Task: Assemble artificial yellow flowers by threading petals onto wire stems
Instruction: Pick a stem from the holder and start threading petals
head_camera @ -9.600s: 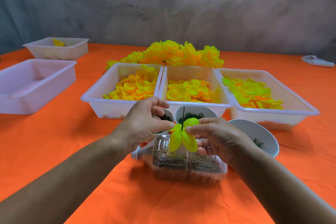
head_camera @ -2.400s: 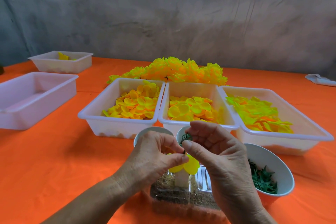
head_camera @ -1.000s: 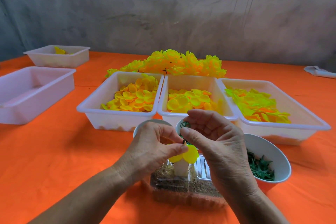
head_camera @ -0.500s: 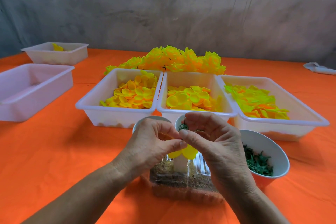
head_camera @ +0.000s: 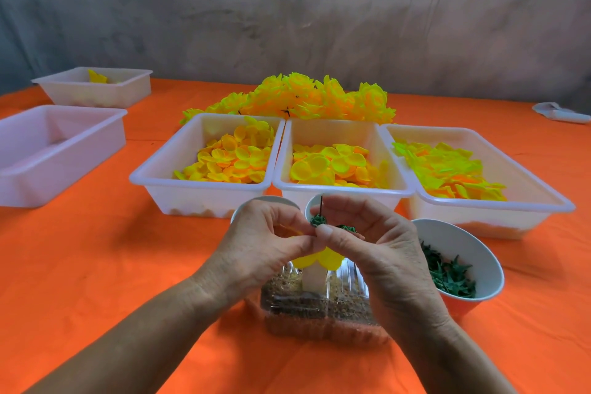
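Wire stem [head_camera: 320, 205] stands upright; green piece [head_camera: 318, 220] just above both pinching grips, left hand [head_camera: 265, 243], right hand [head_camera: 371, 243], yellow petals [head_camera: 318, 257] below.

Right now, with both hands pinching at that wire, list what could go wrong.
1. The thin wire stem pokes up bare above the fingertips; a slip could prick the right hand.
2. The yellow petals are only pinched by the left hand; loosening might let them slide off-centre.
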{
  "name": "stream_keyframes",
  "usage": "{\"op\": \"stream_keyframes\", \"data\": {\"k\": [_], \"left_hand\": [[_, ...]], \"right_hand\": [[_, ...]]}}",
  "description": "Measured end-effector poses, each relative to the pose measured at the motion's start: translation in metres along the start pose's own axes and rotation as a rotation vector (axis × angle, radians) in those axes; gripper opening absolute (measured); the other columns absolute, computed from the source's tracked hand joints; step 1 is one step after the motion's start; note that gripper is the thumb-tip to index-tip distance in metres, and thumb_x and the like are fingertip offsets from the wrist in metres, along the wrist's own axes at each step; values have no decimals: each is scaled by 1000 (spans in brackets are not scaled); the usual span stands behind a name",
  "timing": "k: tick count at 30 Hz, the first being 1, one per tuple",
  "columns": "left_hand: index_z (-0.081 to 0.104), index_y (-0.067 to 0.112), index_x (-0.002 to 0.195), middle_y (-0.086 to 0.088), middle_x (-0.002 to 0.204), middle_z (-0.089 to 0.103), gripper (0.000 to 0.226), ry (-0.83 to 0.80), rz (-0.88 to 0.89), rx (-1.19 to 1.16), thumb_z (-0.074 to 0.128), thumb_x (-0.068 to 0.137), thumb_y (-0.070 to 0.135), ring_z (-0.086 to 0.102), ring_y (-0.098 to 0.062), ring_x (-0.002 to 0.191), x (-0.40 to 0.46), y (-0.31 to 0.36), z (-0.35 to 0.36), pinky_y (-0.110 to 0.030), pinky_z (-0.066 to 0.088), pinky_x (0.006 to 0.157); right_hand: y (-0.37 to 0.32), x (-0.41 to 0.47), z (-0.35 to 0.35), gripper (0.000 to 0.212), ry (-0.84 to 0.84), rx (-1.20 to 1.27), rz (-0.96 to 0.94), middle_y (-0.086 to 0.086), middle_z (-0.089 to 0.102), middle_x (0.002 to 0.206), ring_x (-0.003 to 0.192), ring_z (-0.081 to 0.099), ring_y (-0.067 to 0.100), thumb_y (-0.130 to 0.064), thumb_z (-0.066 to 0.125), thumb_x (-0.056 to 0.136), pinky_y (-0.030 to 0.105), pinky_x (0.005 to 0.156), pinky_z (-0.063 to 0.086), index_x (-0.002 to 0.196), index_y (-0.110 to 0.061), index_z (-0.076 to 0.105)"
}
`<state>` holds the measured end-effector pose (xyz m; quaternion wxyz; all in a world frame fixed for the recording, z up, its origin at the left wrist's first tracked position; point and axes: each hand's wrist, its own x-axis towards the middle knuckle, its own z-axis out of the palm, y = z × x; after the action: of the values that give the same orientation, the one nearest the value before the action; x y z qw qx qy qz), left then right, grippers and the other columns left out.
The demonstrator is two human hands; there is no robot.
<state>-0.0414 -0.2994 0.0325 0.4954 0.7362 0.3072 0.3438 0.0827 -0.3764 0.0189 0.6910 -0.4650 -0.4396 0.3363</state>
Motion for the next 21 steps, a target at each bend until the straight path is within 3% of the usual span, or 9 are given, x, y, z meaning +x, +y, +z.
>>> {"op": "stream_keyframes", "data": {"k": [2,3,4,7,10,14,16,19,21], "left_hand": [[73,-1,75,-14,70,68,14,-29,-14,-5,80,67,8,60,-2,57,1,-2,-2,-20,50,54],[74,2,77,-18,79,70,13,-40,-33,-6,80,67,6,62,-10,69,0,-3,-3,-32,53,67],[74,5,79,-18,83,70,14,-44,-47,-9,80,67,2,60,-14,74,0,-3,-5,-35,52,73],[73,21,77,1,74,68,26,-17,-44,15,76,69,-4,56,-4,68,-2,-7,-11,-18,48,67],[72,20,75,4,71,72,25,12,-26,-44,69,77,-4,61,1,63,-4,-8,-14,-10,46,58],[74,14,74,0,73,72,1,62,32,-75,74,73,14,63,-2,64,-7,-8,-9,-12,47,60],[75,14,72,-3,72,72,12,75,53,-91,74,67,25,61,-3,61,-10,-9,-7,-11,47,56],[74,15,70,2,64,69,4,113,66,-59,78,69,17,54,2,47,-9,-10,-6,-5,37,41],[74,19,68,3,69,71,6,125,82,-17,79,68,16,60,-3,59,-6,-12,-6,-9,43,50]], "right_hand": [[0,0,-1,28,9,-35,10,7,74,91,88,69,18,-10,76,61,21,72,53,88,-12,74],[0,0,-2,25,8,-49,14,6,74,88,84,68,15,-8,77,61,20,70,53,86,-14,75],[0,0,-2,24,0,-64,17,5,74,86,80,68,13,-5,77,63,19,68,52,84,-15,75],[0,-1,-3,26,-23,-136,35,4,73,80,72,63,17,3,76,69,22,66,51,83,-20,76],[1,-2,-2,24,-12,-164,67,11,73,82,72,60,23,3,75,70,29,69,50,81,-19,76],[-1,-4,0,20,-7,-191,58,17,72,81,69,60,22,4,75,70,31,68,49,78,-14,76],[-2,-4,1,19,-13,-206,65,19,72,81,67,58,22,5,74,70,31,65,48,81,-11,75],[-6,-4,-2,17,-38,-201,96,15,72,85,69,62,18,5,72,73,20,62,49,84,-7,75],[-9,-3,-4,14,-55,-213,101,13,72,86,71,63,13,1,70,76,17,63,48,82,-10,76]]}}
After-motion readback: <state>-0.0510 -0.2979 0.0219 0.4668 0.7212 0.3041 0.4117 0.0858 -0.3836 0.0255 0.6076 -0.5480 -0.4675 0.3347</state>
